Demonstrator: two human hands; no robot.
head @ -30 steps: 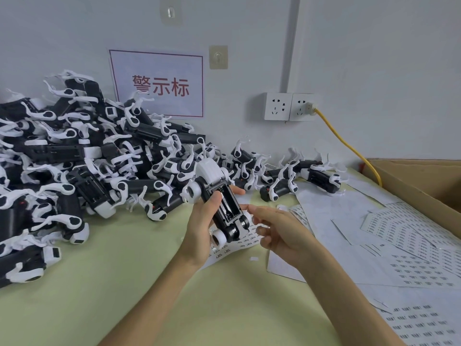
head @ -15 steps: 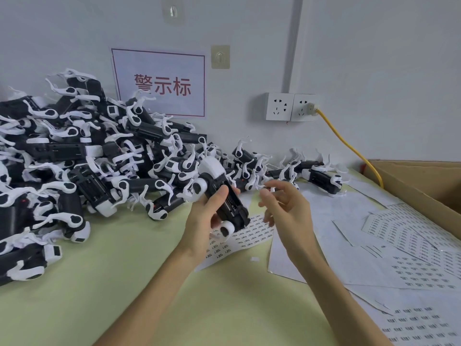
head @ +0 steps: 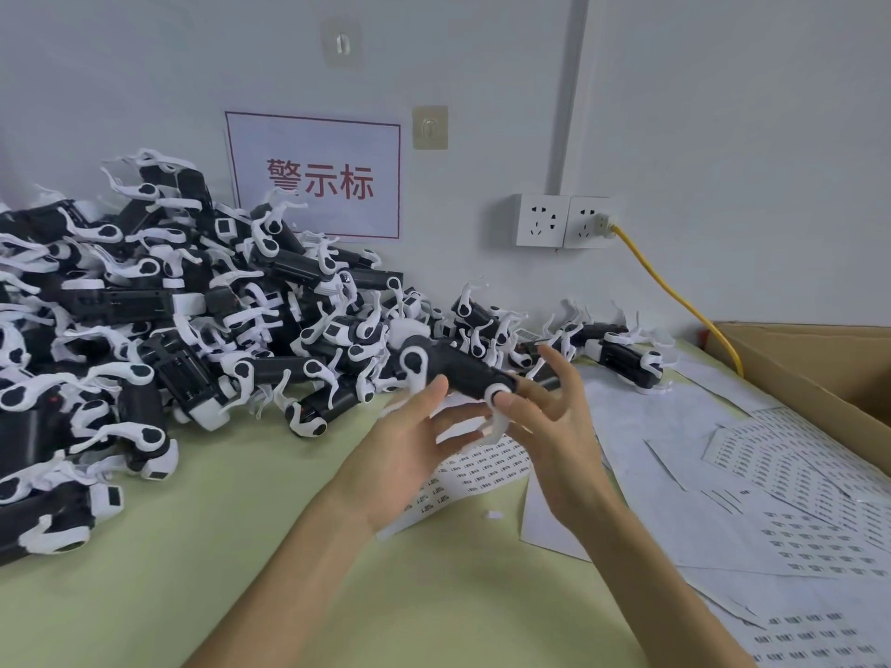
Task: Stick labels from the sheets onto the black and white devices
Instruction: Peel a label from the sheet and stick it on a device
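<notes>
We have 1 black and white device (head: 463, 371) up off the table (head: 241, 547), lying roughly level between our 2 hands, in front of the big pile of devices (head: 168, 320). Our right hand (head: 554, 426) is spread wide, with 1 fingertip touching the white round end of the device. Our left hand (head: 410, 450) is blurred: the thumb stands beside the black body and the fingers reach out underneath, but we cannot tell whether they grip it.

The main risk, as we judge it, is a drop. With the right hand spread and the left unclear, the device looks loosely supported and could fall onto the label sheet (head: 482, 467) just below, creasing it or knocking labels loose. 1 small white scrap (head: 492, 514) already lies on the table near that sheet, possibly a stray label.

We cannot see any label on the device from here. If it goes to the pile unchecked, a bare one could get mixed among the others. The thin white arms could also snag on neighbours.
</notes>
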